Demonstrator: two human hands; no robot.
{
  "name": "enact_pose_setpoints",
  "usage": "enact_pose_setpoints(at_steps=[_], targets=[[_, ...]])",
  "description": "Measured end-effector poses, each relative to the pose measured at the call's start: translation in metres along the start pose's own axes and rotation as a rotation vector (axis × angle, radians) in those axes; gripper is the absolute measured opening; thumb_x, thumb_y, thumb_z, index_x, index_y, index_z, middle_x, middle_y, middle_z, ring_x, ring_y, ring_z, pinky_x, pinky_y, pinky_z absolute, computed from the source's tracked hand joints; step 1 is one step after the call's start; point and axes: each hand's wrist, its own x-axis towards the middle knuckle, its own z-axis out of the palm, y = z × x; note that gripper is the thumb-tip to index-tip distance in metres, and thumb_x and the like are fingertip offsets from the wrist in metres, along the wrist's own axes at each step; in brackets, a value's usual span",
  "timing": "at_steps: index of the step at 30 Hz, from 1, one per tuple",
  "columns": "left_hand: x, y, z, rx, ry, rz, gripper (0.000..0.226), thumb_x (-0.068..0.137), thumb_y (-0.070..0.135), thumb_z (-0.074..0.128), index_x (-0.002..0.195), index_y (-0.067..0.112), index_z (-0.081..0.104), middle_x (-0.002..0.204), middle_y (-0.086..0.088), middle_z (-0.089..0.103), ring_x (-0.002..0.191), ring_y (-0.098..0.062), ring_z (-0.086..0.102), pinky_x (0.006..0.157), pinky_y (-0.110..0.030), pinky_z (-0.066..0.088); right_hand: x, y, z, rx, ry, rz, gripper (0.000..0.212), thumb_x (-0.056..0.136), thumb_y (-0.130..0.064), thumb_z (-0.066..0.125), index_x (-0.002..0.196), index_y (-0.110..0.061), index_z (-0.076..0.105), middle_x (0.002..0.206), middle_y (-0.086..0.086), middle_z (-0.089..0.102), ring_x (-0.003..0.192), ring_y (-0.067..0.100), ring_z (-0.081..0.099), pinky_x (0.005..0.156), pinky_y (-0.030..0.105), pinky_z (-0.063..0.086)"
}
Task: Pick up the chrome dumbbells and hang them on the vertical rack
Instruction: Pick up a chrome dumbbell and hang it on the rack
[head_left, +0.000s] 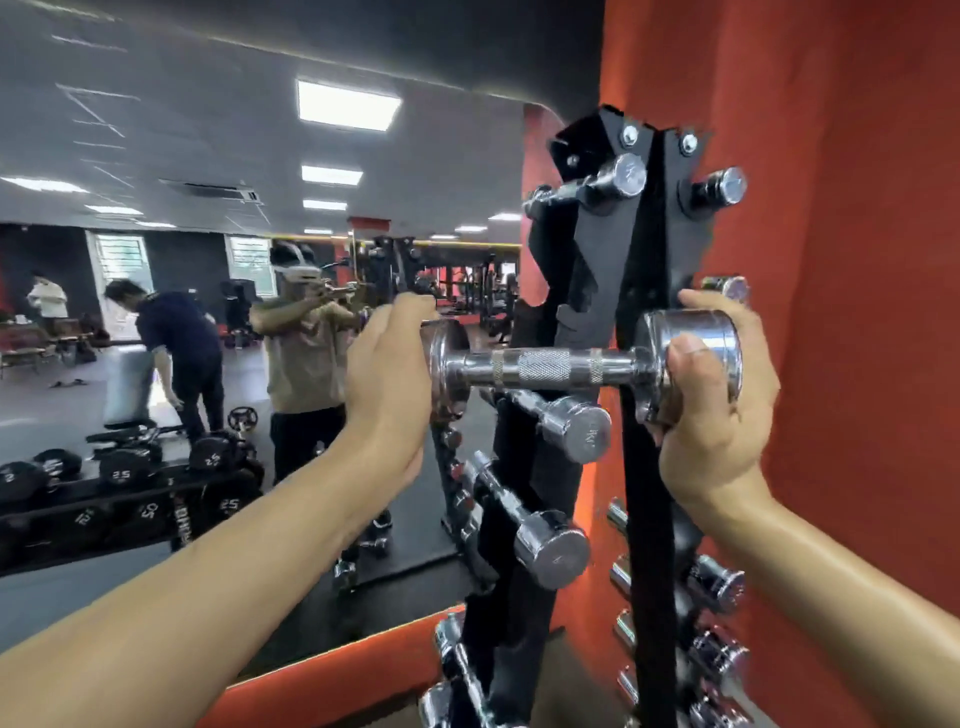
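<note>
While the left hand (387, 374) cups one end and the right hand (711, 410) clamps the other, the shiny chrome knurled-handle dumbbell (545, 366) lies level, crosswise before the black vertical steel rack (597, 270), just beside empty notches.

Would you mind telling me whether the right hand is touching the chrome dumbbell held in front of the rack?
Touching. The head view shows the right hand with its thumb and fingers curled round the right end of the chrome dumbbell.
</note>
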Motion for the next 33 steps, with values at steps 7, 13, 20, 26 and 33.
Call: enact_pose_setpoints(at_steps=[7, 13, 20, 26, 33], targets=[[0.025, -0.017, -0.031, -0.080, -0.216, -0.161, 0.028, 0.092, 0.041, 0.060, 0.093, 0.014, 0.063, 0.083, -0.012, 0.055, 0.069, -0.029, 0.054, 0.054, -0.032, 0.049, -0.038, -0.038, 0.019, -0.293, 0.064, 0.037, 0.038, 0.094, -0.045, 0.053, 0.122, -0.020, 0.059, 0.099, 0.011, 0.066, 0.091, 0.029, 0.064, 0.088, 0.060, 0.051], [0.019, -0.029, -0.029, -0.082, -0.325, -0.244, 0.026, 0.097, 0.039, 0.056, 0.089, 0.015, 0.064, 0.070, -0.005, 0.063, 0.054, -0.021, 0.061, 0.049, -0.031, 0.052, -0.058, -0.057, 0.006, -0.401, 0.064, 0.158, 0.039, 0.093, -0.054, 0.053, 0.123, -0.029, 0.058, 0.099, 0.005, 0.059, 0.089, 0.020, 0.053, 0.082, 0.051, 0.049], [-0.005, -0.034, -0.025, -0.058, -0.312, -0.313, 0.025, 0.096, 0.039, 0.058, 0.087, 0.017, 0.065, 0.061, 0.003, 0.063, 0.054, -0.018, 0.060, 0.045, -0.025, 0.048, -0.080, -0.066, -0.014, -0.390, 0.026, 0.208, 0.043, 0.095, -0.050, 0.053, 0.125, -0.020, 0.055, 0.093, -0.007, 0.061, 0.080, 0.015, 0.056, 0.077, 0.043, 0.050], [-0.021, -0.044, -0.038, 0.010, -0.246, -0.338, 0.025, 0.095, 0.039, 0.057, 0.083, 0.018, 0.064, 0.073, -0.004, 0.065, 0.065, -0.025, 0.063, 0.049, -0.028, 0.051, -0.108, -0.066, -0.018, -0.383, -0.029, 0.252, 0.048, 0.094, -0.047, 0.052, 0.126, -0.012, 0.055, 0.094, -0.021, 0.065, 0.089, -0.003, 0.060, 0.084, 0.016, 0.046], [-0.010, -0.061, -0.043, 0.032, -0.244, -0.361, 0.032, 0.093, 0.040, 0.056, 0.099, 0.011, 0.069, 0.076, -0.008, 0.068, 0.069, -0.030, 0.063, 0.055, -0.037, 0.053, -0.112, -0.052, -0.013, -0.393, -0.027, 0.271, 0.046, 0.091, -0.049, 0.052, 0.123, -0.016, 0.057, 0.099, -0.028, 0.066, 0.094, 0.000, 0.063, 0.086, 0.016, 0.047]])
